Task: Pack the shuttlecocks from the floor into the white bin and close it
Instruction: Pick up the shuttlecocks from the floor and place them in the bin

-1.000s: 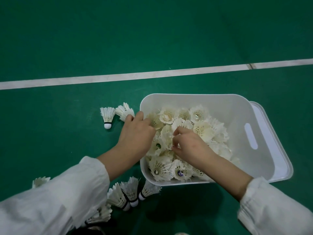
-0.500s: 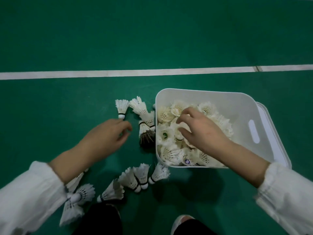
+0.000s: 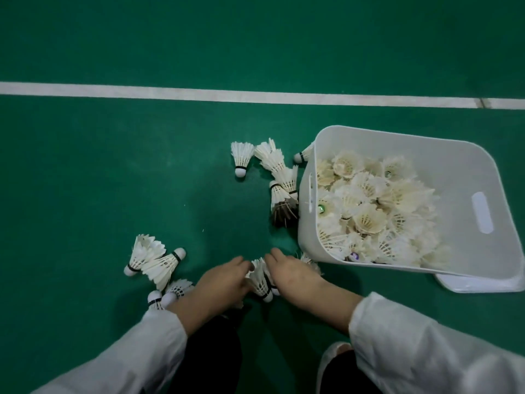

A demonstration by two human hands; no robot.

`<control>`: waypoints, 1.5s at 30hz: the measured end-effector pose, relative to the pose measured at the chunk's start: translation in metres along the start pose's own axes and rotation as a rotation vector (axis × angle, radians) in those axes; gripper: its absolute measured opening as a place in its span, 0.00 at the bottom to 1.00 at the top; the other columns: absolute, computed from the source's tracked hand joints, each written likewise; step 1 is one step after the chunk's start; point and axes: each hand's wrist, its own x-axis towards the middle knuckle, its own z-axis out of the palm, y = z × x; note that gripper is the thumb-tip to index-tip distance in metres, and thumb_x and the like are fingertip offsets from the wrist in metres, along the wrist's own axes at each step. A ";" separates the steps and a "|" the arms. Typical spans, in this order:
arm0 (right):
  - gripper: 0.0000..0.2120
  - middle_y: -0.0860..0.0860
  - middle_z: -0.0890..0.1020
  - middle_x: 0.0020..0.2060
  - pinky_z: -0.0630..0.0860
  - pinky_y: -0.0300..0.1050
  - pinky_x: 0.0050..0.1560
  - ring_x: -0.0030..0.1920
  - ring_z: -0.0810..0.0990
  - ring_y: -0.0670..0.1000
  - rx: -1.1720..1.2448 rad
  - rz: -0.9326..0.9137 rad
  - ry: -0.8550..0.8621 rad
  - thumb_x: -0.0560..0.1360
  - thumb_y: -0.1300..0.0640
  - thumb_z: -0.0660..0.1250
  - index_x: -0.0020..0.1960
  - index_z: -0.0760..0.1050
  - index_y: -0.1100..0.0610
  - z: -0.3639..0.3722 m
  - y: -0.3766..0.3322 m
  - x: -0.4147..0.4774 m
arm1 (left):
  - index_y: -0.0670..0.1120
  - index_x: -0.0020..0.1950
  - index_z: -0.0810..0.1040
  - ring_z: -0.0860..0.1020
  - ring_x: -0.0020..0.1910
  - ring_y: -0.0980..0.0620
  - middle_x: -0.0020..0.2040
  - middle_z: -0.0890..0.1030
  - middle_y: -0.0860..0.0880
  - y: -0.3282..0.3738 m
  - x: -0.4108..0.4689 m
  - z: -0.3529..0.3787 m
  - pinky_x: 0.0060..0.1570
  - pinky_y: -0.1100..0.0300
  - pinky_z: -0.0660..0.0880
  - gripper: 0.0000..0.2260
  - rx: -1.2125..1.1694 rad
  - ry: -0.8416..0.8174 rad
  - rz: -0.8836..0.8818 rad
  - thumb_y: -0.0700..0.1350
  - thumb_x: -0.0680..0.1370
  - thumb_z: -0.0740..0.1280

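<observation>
A: Shuttlecocks (image 3: 262,281) sat cupped between my left hand (image 3: 224,282) and right hand (image 3: 292,275) on the floor (image 3: 113,180), just near of the white bin (image 3: 480,172). Both hands were curled loosely round that small cluster, not clenched.

B: How would they handle?

A: I judged them featherlight and fragile; I'd have held the cork ends or scooped gently, since feathers crush.

B: Count?

A: About three between the hands, roughly four at near left (image 3: 154,263), five or so beside the bin's left wall (image 3: 279,177). The bin held dozens, uncountable, and its lid (image 3: 483,284) lay underneath.
</observation>
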 end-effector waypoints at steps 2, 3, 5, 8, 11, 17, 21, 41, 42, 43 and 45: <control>0.22 0.61 0.68 0.61 0.73 0.55 0.54 0.58 0.74 0.62 0.043 0.027 -0.028 0.74 0.67 0.63 0.65 0.62 0.64 0.005 0.004 0.010 | 0.46 0.56 0.73 0.76 0.53 0.44 0.54 0.76 0.46 -0.002 0.005 0.007 0.47 0.53 0.71 0.12 -0.028 -0.011 0.005 0.49 0.76 0.61; 0.21 0.61 0.69 0.60 0.72 0.54 0.54 0.59 0.74 0.62 0.067 0.043 -0.035 0.74 0.67 0.63 0.65 0.62 0.64 0.006 0.006 0.013 | 0.45 0.53 0.74 0.76 0.52 0.43 0.52 0.77 0.45 -0.003 0.006 0.008 0.46 0.53 0.72 0.10 -0.043 -0.014 -0.004 0.49 0.76 0.61; 0.17 0.60 0.72 0.59 0.71 0.52 0.52 0.58 0.75 0.61 0.118 0.068 -0.022 0.74 0.66 0.63 0.62 0.65 0.63 0.005 0.010 0.017 | 0.46 0.51 0.74 0.77 0.50 0.42 0.51 0.80 0.44 -0.007 0.009 0.005 0.45 0.53 0.73 0.08 -0.063 0.006 -0.026 0.47 0.76 0.61; 0.14 0.60 0.74 0.55 0.71 0.51 0.50 0.55 0.76 0.60 0.180 0.057 0.059 0.74 0.62 0.65 0.57 0.67 0.62 0.001 0.013 0.019 | 0.45 0.53 0.72 0.79 0.44 0.45 0.46 0.81 0.43 -0.014 0.009 -0.018 0.43 0.52 0.75 0.07 -0.169 0.123 -0.038 0.44 0.77 0.60; 0.09 0.59 0.74 0.53 0.73 0.52 0.46 0.51 0.77 0.61 0.211 0.044 0.166 0.75 0.65 0.60 0.55 0.68 0.60 -0.005 0.013 0.021 | 0.49 0.63 0.59 0.74 0.31 0.51 0.37 0.77 0.49 -0.029 0.004 -0.047 0.31 0.54 0.71 0.17 -0.115 0.235 -0.074 0.38 0.77 0.59; 0.09 0.57 0.73 0.52 0.72 0.51 0.46 0.50 0.76 0.59 0.245 -0.009 0.259 0.76 0.65 0.57 0.56 0.70 0.60 -0.010 0.006 0.017 | 0.43 0.65 0.65 0.73 0.51 0.49 0.63 0.65 0.45 -0.025 -0.021 -0.044 0.43 0.57 0.74 0.16 0.340 0.075 0.146 0.36 0.77 0.57; 0.08 0.57 0.73 0.52 0.65 0.44 0.41 0.49 0.75 0.57 0.251 -0.054 0.298 0.77 0.64 0.57 0.55 0.70 0.61 -0.012 0.001 0.012 | 0.44 0.58 0.76 0.71 0.57 0.51 0.66 0.67 0.44 -0.029 -0.037 -0.015 0.55 0.62 0.73 0.18 0.411 -0.012 0.290 0.49 0.70 0.68; 0.05 0.48 0.78 0.44 0.68 0.35 0.41 0.44 0.75 0.47 0.440 0.061 0.820 0.77 0.57 0.64 0.51 0.77 0.56 -0.184 0.096 -0.100 | 0.43 0.44 0.77 0.76 0.41 0.49 0.54 0.71 0.48 0.039 0.008 -0.176 0.48 0.51 0.76 0.07 -0.080 0.625 0.214 0.46 0.74 0.67; 0.06 0.50 0.80 0.45 0.69 0.39 0.43 0.44 0.76 0.48 0.460 0.129 0.846 0.76 0.56 0.64 0.51 0.78 0.56 -0.181 0.111 -0.102 | 0.45 0.44 0.76 0.76 0.41 0.49 0.52 0.70 0.51 0.052 0.010 -0.187 0.48 0.50 0.76 0.07 -0.106 0.651 0.206 0.49 0.74 0.67; 0.07 0.51 0.80 0.46 0.70 0.41 0.45 0.45 0.76 0.48 0.483 0.188 0.847 0.76 0.55 0.65 0.51 0.78 0.57 -0.175 0.123 -0.100 | 0.47 0.43 0.76 0.76 0.40 0.50 0.51 0.70 0.52 0.062 0.015 -0.194 0.47 0.49 0.76 0.08 -0.120 0.676 0.217 0.51 0.73 0.67; 0.08 0.52 0.81 0.48 0.71 0.42 0.47 0.46 0.76 0.48 0.534 0.247 0.801 0.76 0.56 0.65 0.51 0.79 0.57 -0.158 0.138 -0.083 | 0.47 0.43 0.77 0.74 0.41 0.51 0.48 0.69 0.52 0.084 0.024 -0.202 0.47 0.48 0.75 0.09 -0.151 0.701 0.223 0.52 0.73 0.67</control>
